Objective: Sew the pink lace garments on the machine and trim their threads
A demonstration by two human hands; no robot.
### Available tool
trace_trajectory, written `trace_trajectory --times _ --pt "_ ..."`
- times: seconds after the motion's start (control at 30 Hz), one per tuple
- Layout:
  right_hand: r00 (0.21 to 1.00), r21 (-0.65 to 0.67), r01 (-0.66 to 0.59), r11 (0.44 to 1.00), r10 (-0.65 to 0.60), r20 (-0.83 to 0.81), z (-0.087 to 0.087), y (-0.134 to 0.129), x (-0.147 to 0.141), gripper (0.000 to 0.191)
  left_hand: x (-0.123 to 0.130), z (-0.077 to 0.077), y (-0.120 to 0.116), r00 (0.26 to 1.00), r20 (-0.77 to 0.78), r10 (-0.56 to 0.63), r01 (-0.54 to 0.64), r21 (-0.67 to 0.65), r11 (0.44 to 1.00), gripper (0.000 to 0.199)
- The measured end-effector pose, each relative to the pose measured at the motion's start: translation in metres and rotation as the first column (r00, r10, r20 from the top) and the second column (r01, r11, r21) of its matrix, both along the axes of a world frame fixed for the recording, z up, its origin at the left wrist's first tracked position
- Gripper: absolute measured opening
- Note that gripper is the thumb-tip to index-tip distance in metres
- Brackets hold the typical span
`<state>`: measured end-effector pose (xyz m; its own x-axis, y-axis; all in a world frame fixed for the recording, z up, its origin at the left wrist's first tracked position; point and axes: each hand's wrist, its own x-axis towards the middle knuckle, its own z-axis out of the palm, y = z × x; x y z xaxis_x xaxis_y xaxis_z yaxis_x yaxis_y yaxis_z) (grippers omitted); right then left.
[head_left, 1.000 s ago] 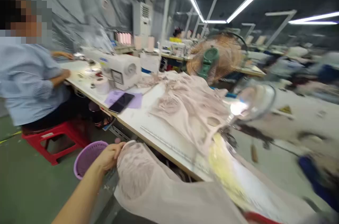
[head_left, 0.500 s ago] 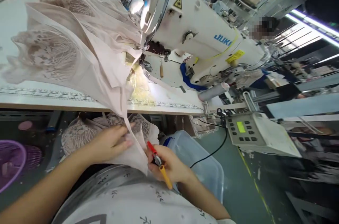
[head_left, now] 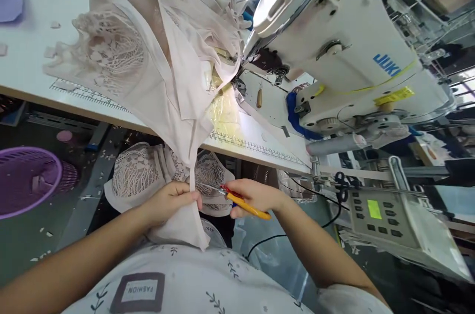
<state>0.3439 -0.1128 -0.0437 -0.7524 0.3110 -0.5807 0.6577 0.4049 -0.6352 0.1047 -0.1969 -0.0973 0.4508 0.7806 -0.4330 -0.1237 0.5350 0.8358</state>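
Pale pink lace fabric (head_left: pixel 159 76) drapes over the front edge of the white table, one strip running to the sewing machine's needle area. My left hand (head_left: pixel 174 205) pinches the hanging strip of this fabric near my lap. In my right hand (head_left: pixel 256 195) are small scissors (head_left: pixel 247 205) with orange and red handles, their blades pointing left toward the strip. Behind my hands, below the table edge, lie more lace cups (head_left: pixel 135 173).
A white sewing machine (head_left: pixel 349 36) stands at the upper right, a control box (head_left: pixel 386 217) below it. At the left is a purple basket (head_left: pixel 55 175). A small wooden-handled tool (head_left: pixel 259 98) lies on the table (head_left: pixel 40 56).
My left hand has closed on the strip. My right hand has let go of the fabric's lower end and turned the scissors' blades toward the strip. The view has shifted left.
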Motion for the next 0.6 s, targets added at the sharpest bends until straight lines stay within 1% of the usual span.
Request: trace_trajectory --times 0.07,0.13,0.3,0.37,0.43,0.53,0.6 --pt "0.995 0.0 -0.081 0.997 0.081 0.052 0.004 0.009 -0.015 0.062 -0.001 -0.001 -0.001 1.0 0.013 -0.001 0.001 -0.009 1.0 0.04" --pt "0.989 0.018 -0.132 0.991 0.13 0.072 0.009 0.015 -0.028 0.059 -0.002 -0.001 -0.002 1.0 0.02 -0.015 0.015 -0.013 1.0 0.039" --pt "0.977 0.042 -0.2 0.979 0.197 0.076 0.021 0.022 -0.046 0.058 -0.008 0.001 0.0 0.996 0.021 -0.084 0.084 -0.022 0.996 0.037" --pt "0.98 0.036 -0.189 0.981 0.187 0.065 0.023 0.024 -0.047 0.058 -0.011 0.004 0.001 0.994 0.009 -0.111 0.111 -0.02 0.994 0.037" --pt "0.989 0.051 -0.142 0.988 0.14 0.046 0.023 0.024 -0.046 0.06 -0.013 0.007 0.003 0.991 -0.009 -0.13 0.13 -0.009 0.991 0.037" --pt "0.999 0.079 -0.051 0.996 0.052 -0.007 0.016 0.02 -0.038 0.063 -0.016 0.013 0.007 0.988 -0.049 -0.145 0.147 0.025 0.989 0.039" --pt "0.998 0.068 0.011 0.998 -0.006 -0.066 0.01 0.015 -0.032 0.064 -0.016 0.018 0.01 0.985 -0.079 -0.155 0.16 0.062 0.985 0.041"
